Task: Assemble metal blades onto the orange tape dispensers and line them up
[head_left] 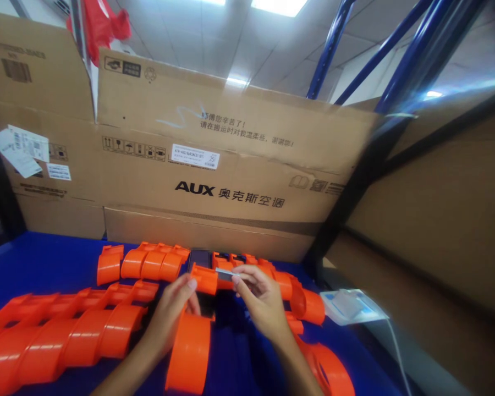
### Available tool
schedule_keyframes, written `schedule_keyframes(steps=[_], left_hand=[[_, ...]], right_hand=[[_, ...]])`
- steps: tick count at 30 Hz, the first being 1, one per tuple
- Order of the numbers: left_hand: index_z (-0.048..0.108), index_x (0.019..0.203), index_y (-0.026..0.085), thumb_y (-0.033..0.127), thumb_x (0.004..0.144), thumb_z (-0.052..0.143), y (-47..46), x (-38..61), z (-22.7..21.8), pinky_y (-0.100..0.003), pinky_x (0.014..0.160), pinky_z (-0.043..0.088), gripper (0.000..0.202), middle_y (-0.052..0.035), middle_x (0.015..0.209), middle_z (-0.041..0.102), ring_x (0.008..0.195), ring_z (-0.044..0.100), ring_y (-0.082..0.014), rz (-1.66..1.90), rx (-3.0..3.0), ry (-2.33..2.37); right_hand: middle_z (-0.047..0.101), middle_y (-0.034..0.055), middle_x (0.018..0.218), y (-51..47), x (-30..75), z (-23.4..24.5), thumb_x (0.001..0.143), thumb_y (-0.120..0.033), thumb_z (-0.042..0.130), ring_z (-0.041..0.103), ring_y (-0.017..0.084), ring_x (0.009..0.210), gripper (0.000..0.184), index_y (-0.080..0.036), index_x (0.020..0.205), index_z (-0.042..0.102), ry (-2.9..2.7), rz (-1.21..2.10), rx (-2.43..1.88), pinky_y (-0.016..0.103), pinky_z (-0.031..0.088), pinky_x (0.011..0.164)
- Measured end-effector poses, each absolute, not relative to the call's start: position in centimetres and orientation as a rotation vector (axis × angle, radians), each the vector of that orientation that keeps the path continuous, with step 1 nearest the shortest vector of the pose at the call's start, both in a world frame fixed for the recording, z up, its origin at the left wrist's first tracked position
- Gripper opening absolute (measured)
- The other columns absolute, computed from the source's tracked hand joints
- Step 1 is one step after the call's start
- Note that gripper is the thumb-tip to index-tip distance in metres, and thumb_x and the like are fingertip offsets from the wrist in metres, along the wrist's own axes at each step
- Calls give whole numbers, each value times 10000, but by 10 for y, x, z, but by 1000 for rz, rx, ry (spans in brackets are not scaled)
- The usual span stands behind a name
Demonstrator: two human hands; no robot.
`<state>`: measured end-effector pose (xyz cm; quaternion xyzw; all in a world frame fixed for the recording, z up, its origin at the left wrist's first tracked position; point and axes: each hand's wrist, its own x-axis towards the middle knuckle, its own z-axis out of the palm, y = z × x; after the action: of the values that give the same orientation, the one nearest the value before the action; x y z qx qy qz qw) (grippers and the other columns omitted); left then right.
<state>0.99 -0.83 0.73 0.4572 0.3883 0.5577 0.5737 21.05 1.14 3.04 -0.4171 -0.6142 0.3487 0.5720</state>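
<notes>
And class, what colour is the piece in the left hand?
The piece is orange, as the head view shows.

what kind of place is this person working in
Likely a workshop or warehouse assembly bench: rows of orange plastic parts lie on a blue surface, with printed cardboard standing behind and a blue metal frame at the right.

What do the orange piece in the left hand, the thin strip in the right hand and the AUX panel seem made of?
Orange piece: probably plastic, smooth and semi-glossy, judging by its even colour and sheen.
Thin strip: perhaps metal, greyish and flat, but too blurred to be sure.
AUX panel: cardboard, matt brown, with creases and printed handling symbols.
</notes>
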Motion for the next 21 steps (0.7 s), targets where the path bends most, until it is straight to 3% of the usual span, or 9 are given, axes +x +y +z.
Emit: schedule_keyframes(steps=[6,10,15,21], left_hand=[[600,655,198,633,844,601,-10,14,10,-251,527,351,474,11,512,585,486,486,-141,1298,1175,947],[617,679,196,621,854,601,-4,11,0,-249,544,368,460,2,550,603,521,511,-149,1308,1219,946],[626,678,191,646,839,601,-1,9,1,-241,489,351,483,3,543,599,474,482,-138,1331,1142,960],[629,712,187,612,865,595,-1,7,6,-229,497,348,452,7,555,595,487,478,-131,1317,1165,936]], right_hand=[[689,13,691,10,202,26,846,-464,735,628,155,577,296,-204,976,680,-1459,848,-976,254,507,532],[725,26,766,13,199,24,835,-447,748,660,169,624,341,-220,1072,658,-1406,870,-972,258,522,543],[695,24,674,16,206,27,806,-472,762,607,160,550,279,-202,872,735,-1383,756,-1040,252,475,470],[677,17,603,12,203,29,819,-461,754,589,155,511,272,-195,878,766,-1416,762,-1056,261,477,473]])
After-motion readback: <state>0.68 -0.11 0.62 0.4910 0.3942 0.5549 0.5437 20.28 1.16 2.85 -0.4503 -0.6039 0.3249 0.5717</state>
